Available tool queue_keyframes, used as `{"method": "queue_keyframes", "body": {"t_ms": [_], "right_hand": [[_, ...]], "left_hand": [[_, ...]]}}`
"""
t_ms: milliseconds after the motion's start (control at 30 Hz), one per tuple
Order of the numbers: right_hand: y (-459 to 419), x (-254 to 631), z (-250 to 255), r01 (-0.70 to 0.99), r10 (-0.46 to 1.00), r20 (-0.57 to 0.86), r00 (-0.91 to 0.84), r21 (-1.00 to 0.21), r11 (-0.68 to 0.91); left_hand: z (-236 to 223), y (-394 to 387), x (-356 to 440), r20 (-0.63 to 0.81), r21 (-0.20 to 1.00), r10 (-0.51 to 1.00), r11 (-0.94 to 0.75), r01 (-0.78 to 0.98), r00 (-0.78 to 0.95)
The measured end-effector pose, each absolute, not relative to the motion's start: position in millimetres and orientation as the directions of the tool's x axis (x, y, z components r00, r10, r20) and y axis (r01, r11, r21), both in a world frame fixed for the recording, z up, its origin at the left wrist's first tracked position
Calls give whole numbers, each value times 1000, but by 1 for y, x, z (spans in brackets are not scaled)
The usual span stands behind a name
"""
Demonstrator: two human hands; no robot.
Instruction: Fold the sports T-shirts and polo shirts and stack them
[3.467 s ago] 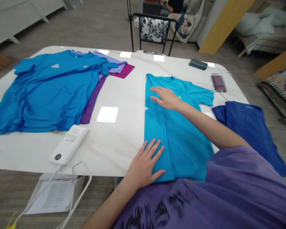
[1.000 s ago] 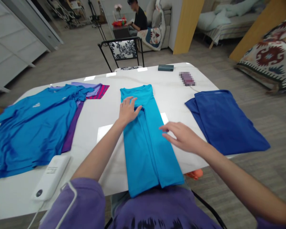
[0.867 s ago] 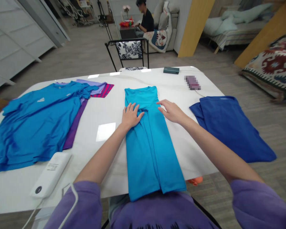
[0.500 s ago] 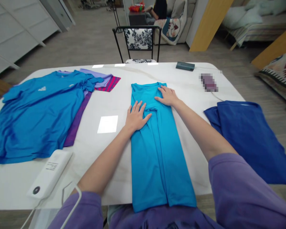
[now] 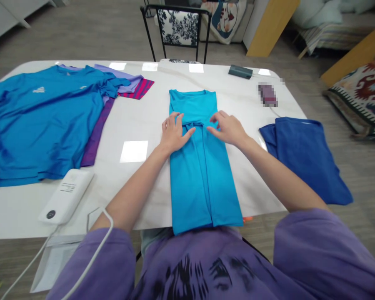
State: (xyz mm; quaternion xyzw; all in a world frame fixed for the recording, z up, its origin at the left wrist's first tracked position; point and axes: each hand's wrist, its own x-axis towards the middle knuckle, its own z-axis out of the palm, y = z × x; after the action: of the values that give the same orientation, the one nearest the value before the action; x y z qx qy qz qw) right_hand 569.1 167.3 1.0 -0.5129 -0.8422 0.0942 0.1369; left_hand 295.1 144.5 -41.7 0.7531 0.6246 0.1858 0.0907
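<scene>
Head view: light blue shirt lies on the white table, directly in front of the person, neck end away from the body and hem at the near table edge. Its sides are folded inward to form a long narrow panel, with a lengthwise seam down the lower part and a crosswise ridge of cloth between the hands.

Left hand is at the left edge of the shirt, beside that ridge; fingers spread and slightly bent, thumb extended over the cloth. Right hand is at the right edge, level with the left; fingers curled, thumb below the index finger. Whether it pinches any cloth cannot be told.

To the left, a darker blue shirt is spread over other garments, of which a purple edge and a striped sleeve are exposed. A white device lies just below this pile, its cord running off the near edge. To the right, a navy garment lies folded, partly overhanging the table. Near the far right corner: a dark green box and a pixelated purplish item.
</scene>
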Motion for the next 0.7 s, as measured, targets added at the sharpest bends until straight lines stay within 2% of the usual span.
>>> {"method": "queue_keyframes", "body": {"t_ms": [100,200,300,467,600,700], "right_hand": [[60,592,9,784,857,0,-515,-405,471],[-14,614,5,746,833,-68,-548,-490,451],[-33,631,3,743,846,-59,-530,-511,431],[33,614,10,743,864,11,-503,-505,439],[122,544,18,792,878,51,-475,-409,453],[183,477,18,850,910,32,-412,-347,397]], "left_hand": [[-22,88,308,163,382,979,-175,907,121],[-10,18,329,11,390,974,-213,896,227],[-6,-47,350,-96,374,946,-254,892,309],[-2,-103,375,-191,354,935,-217,910,298],[2,-115,384,-245,386,926,-179,905,287],[3,-121,386,-247,407,928,-163,899,280]]}}
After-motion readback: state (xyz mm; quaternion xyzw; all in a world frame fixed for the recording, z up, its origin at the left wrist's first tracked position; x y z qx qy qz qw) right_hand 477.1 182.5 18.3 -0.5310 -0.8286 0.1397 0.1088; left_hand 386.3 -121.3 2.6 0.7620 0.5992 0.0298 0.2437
